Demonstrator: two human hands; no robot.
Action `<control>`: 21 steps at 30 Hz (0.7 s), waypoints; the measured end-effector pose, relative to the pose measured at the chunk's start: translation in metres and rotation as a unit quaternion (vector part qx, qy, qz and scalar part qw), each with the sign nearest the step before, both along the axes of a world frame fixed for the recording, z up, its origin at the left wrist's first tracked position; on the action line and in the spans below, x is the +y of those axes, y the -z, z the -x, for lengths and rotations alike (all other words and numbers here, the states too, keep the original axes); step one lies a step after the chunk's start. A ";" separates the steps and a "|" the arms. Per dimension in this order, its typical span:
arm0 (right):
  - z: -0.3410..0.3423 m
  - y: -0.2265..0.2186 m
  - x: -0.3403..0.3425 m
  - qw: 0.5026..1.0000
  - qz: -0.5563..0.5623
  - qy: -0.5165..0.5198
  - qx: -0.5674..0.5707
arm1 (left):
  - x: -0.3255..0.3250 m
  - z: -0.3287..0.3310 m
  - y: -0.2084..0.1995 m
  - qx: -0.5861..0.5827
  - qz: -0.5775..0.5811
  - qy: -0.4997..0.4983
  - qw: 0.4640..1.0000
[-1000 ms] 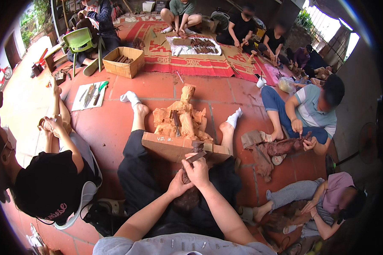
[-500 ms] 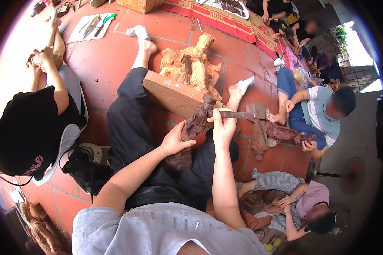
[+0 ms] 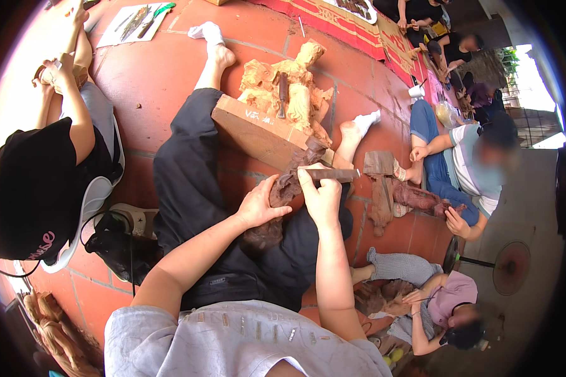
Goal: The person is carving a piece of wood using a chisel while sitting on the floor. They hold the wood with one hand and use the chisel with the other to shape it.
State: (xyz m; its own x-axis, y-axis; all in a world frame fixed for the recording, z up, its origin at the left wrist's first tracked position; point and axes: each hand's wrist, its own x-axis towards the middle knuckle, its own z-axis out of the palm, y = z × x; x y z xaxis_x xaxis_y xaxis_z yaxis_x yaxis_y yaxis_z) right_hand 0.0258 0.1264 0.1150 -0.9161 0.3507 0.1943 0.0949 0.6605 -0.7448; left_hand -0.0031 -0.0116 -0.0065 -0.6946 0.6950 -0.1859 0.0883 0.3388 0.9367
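Downward fisheye view, head-worn

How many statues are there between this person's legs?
2: the dark statue held in the left hand, and the orange statue beyond it, between the feet. Smaller ones could be hidden.

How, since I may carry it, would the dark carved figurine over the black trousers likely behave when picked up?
The carved figurine is probably stiff, as it looks like solid wood. Its uneven, cut surface suggests little slipperiness. Laid down and pushed, it would likely rock rather than roll, given its irregular, elongated outline.
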 end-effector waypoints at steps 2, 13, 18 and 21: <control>-0.001 0.003 -0.007 0.996 -0.084 -0.025 0.033 | 0.001 0.000 0.002 0.004 -0.001 -0.002 1.000; 0.003 0.004 -0.018 0.984 -0.158 -0.041 0.067 | 0.002 -0.002 0.012 0.025 -0.001 -0.005 1.000; 0.007 -0.005 0.000 0.992 0.089 0.057 -0.069 | 0.000 -0.001 0.004 0.018 -0.006 -0.014 1.000; 0.004 -0.006 -0.019 0.991 -0.125 -0.023 0.043 | 0.001 -0.001 0.002 0.009 0.005 -0.005 1.000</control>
State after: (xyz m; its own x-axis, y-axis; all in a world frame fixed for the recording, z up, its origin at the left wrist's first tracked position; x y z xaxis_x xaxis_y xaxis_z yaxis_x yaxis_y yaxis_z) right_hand 0.0222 0.1073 0.1213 -0.9061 0.2403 0.3481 0.0038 0.8275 -0.5615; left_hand -0.0020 -0.0107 -0.0083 -0.7042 0.6866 -0.1806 0.1015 0.3491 0.9316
